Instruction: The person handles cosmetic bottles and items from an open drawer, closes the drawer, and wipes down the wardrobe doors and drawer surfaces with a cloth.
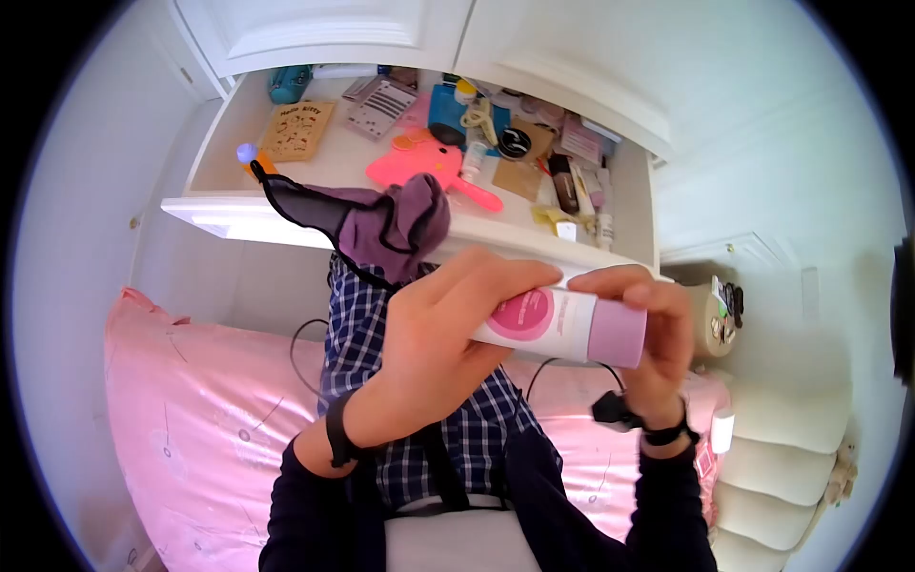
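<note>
A white bottle [558,324] with a pink round label and a mauve cap [618,334] lies nearly level in front of me. My left hand [443,334] is wrapped round its body. At the capped end, my right hand [662,329] has bent fingers on and behind the cap. Just beyond my left hand, a purple cloth [400,229] with black edging hangs over the front of the open drawer [257,221]. Inside the drawer lie a pink Hello Kitty-like item [419,164], a tan booklet [297,132], small bottles and a round black container [515,144].
Pink bedding [219,410] spreads on both sides of my lap. A cream bin-like container [713,319] with items on it stands at the right, near a cream padded surface [786,477]. White cabinet doors [572,48] rise behind the drawer. Thin cables hang near my wrists.
</note>
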`<act>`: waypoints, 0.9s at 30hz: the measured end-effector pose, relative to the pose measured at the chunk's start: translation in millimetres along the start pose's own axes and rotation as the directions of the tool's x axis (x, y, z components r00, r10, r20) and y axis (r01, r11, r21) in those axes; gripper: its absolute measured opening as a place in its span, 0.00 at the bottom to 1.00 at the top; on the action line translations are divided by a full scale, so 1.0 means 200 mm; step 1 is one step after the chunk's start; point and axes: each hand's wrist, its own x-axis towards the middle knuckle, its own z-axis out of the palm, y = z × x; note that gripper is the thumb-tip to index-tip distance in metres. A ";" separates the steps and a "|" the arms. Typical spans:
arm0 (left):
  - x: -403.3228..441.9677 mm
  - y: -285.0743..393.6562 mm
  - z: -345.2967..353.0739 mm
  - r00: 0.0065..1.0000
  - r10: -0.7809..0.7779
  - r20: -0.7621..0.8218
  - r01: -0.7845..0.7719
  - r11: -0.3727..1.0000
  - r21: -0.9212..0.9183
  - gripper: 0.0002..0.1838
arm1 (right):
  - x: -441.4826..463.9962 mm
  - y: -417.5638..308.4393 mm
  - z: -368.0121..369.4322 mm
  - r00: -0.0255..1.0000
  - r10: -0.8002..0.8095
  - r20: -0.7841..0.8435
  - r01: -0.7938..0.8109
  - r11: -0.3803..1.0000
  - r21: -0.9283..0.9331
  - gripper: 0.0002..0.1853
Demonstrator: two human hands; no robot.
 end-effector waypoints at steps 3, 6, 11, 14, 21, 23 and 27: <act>-0.08 0.18 0.01 0.995 -0.073 0.074 0.066 0.994 0.089 0.28 | -0.13 -0.05 0.09 0.993 -0.096 -0.072 0.087 0.988 -0.126 0.18; -0.14 0.25 0.05 0.998 -0.053 0.028 0.043 0.965 0.258 0.29 | -0.20 -0.10 0.21 0.965 -0.024 -0.262 -0.015 0.989 -0.147 0.20; -0.21 0.34 0.12 0.999 -0.033 0.003 0.031 0.971 0.236 0.28 | -0.31 -0.17 0.27 0.877 0.201 -0.437 -0.258 0.963 -0.076 0.24; -0.31 0.36 0.16 0.974 -0.202 0.101 0.167 0.946 0.278 0.25 | -0.32 -0.21 0.31 0.755 0.188 -0.629 -0.226 0.974 0.021 0.25; -0.30 0.38 0.18 0.989 -0.135 -0.056 0.146 0.922 0.359 0.25 | -0.31 -0.16 0.36 0.823 0.022 -0.568 -0.252 0.910 -0.329 0.13; -0.30 0.40 0.18 0.988 -0.157 0.013 0.150 0.964 0.219 0.25 | -0.31 -0.18 0.37 0.756 0.149 -0.637 -0.264 0.960 -0.089 0.08; -0.34 0.46 0.13 0.847 -0.406 0.343 0.488 0.850 -0.198 0.31 | -0.31 -0.10 0.26 0.759 0.214 -0.615 -0.104 0.972 0.209 0.04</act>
